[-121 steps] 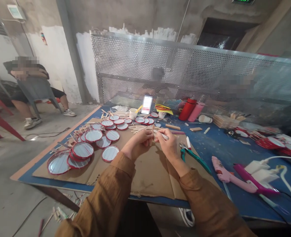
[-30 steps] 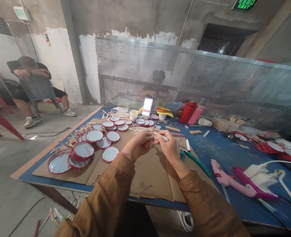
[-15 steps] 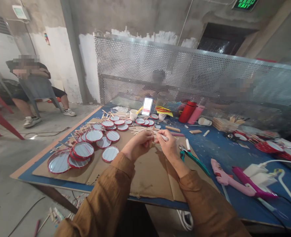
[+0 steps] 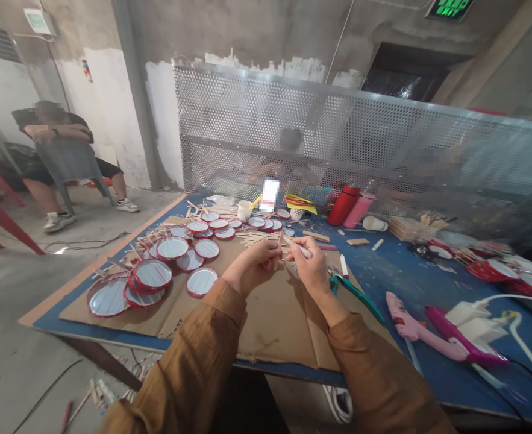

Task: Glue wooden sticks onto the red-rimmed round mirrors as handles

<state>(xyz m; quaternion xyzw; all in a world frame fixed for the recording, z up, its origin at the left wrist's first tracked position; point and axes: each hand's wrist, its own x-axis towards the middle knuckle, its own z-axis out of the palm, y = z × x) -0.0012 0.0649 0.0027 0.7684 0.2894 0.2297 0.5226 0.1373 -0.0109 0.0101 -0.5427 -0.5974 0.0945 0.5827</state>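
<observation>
My left hand [image 4: 262, 260] is closed on a small wooden craft stick [image 4: 281, 237], whose tip sticks up past the fingers. In my right hand [image 4: 308, 265] is a white marker pen [image 4: 302, 249], pinched like a writing tool with its front end at the stick. Both hands are close together above a cardboard sheet [image 4: 275, 328]. Loose craft sticks [image 4: 253, 237] lie just beyond them. To the left, round red-rimmed discs [image 4: 201, 282] with pale faces are piled on the cardboard, several with sticks attached.
Green-handled pliers [image 4: 360, 297] and a pink glue gun [image 4: 422, 330] lie to the right, near a magenta power strip [image 4: 469, 343] with white plugs. Behind stand a red bottle [image 4: 343, 205], a paper cup [image 4: 244, 210] and a phone [image 4: 269, 195]. A perforated metal screen [image 4: 238, 120] backs the table.
The marker pen in my right hand has tilted and shifted slightly, and that hand has moved a little right. My left hand keeps its hold on the stick, almost unmoved.
</observation>
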